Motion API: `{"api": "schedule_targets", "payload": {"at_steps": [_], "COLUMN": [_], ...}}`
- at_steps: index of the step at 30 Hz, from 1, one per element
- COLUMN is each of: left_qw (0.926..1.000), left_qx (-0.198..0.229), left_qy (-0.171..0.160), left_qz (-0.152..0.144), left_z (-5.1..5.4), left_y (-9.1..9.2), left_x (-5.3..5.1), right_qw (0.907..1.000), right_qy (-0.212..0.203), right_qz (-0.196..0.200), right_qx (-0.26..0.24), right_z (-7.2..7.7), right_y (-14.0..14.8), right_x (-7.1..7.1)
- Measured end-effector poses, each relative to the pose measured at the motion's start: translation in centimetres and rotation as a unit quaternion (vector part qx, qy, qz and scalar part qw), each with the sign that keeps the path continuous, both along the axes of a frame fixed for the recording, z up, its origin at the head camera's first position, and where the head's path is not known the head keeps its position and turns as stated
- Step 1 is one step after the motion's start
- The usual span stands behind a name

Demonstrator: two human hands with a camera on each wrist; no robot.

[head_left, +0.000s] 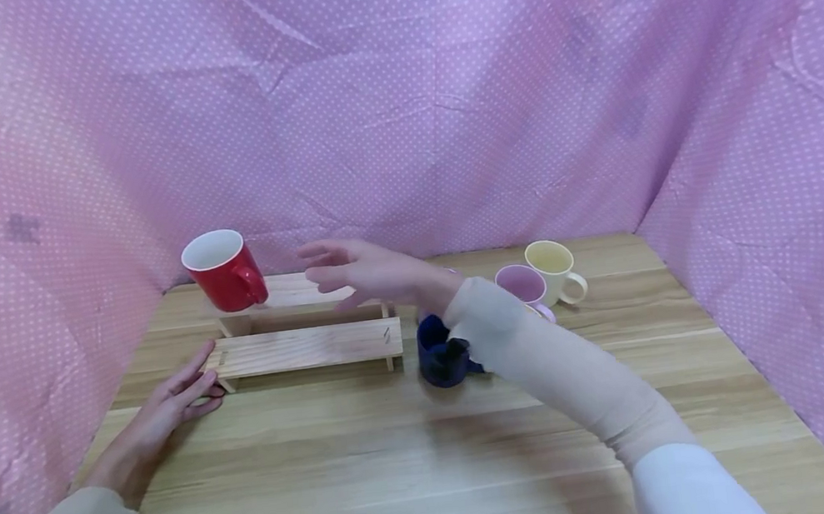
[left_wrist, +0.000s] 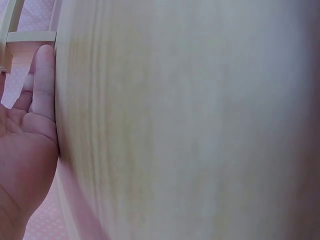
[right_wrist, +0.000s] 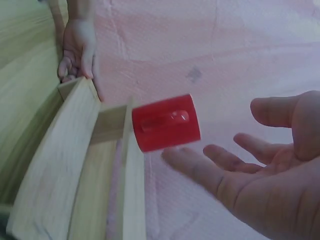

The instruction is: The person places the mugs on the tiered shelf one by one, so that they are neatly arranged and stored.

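Note:
A red mug (head_left: 227,278) with a white inside stands on the left end of the rack's upper rear shelf (head_left: 295,290), its handle to the right. My right hand (head_left: 376,273) is over the right part of that shelf, holding nothing, fingers spread and slightly bent; in the right wrist view the hand (right_wrist: 270,175) is beside the mug (right_wrist: 167,122). My left hand (head_left: 174,399) touches the left end of the lower front shelf (head_left: 308,348) with fingers extended. The left wrist view shows the left hand's fingers (left_wrist: 44,85) against the wooden rack (left_wrist: 32,37).
Right of the rack stands a dark blue mug (head_left: 440,363), partly hidden by the right sleeve. A purple mug (head_left: 520,283) and a cream mug (head_left: 555,271) stand behind the right forearm. Pink dotted cloth (head_left: 381,109) surrounds the wooden table (head_left: 330,483) at the back and sides.

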State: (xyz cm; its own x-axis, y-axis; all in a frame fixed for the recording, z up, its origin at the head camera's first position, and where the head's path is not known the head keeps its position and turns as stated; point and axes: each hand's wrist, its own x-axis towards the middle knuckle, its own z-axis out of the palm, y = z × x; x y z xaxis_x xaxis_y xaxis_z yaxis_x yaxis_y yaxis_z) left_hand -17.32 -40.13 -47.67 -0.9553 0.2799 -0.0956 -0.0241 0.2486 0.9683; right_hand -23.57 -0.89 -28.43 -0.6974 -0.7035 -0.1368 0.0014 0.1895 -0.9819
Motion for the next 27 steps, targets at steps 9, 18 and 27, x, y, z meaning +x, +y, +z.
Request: {"api": "schedule_targets", "payload": {"at_steps": [9,18,27], "left_qw": [0.9999,0.9999,0.9995], "left_qx": [-0.006,0.012,0.008], "left_qy": [-0.01,-0.006,-0.029], "left_qz": [0.012,0.0,0.013], "left_z": [0.2,0.2,0.4], "left_y": [0.0,0.2,0.3], "left_x": [0.2,0.1,0.3], "right_qw": [0.9982,0.9924,0.9685], "right_qy": [0.033,0.087,0.182], "right_qz": [-0.012,-0.086,-0.168], "right_qx": [-0.048,-0.003,0.024], "right_z": [0.3,-2.1,-7.2], "right_y": [7.6,16.8,23.8], "right_x": [0.4,3.5,7.4]}}
